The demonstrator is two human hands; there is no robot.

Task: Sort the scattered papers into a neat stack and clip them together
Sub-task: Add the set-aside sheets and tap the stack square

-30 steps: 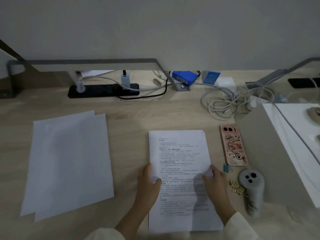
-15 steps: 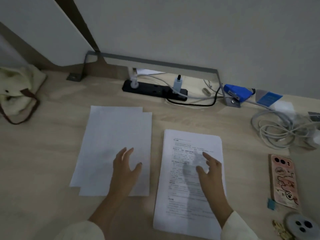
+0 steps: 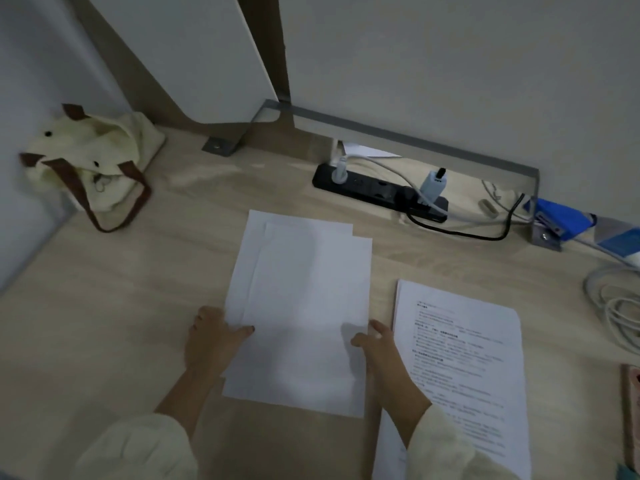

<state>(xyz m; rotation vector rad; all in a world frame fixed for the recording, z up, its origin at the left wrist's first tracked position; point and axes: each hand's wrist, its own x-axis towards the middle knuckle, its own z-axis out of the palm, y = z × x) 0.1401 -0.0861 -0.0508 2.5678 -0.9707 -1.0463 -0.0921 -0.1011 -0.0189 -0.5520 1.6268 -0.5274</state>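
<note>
The room is dim, with flat greyish light and only soft shadows. A pale wood-grain tabletop (image 3: 104,323) fills the lower frame and runs back to a plain off-white wall (image 3: 450,64). At the upper left a white panel (image 3: 194,57) slants across the corner, with a brown wooden strip (image 3: 266,39) beside it. A grey metal rail (image 3: 415,138) runs along the foot of the wall toward the right. Just in front of it lies a black power strip (image 3: 374,188) with plugs in it. A cream cloth bag (image 3: 93,150) with brown straps slumps at the far left, beside the side wall (image 3: 27,98).
</note>
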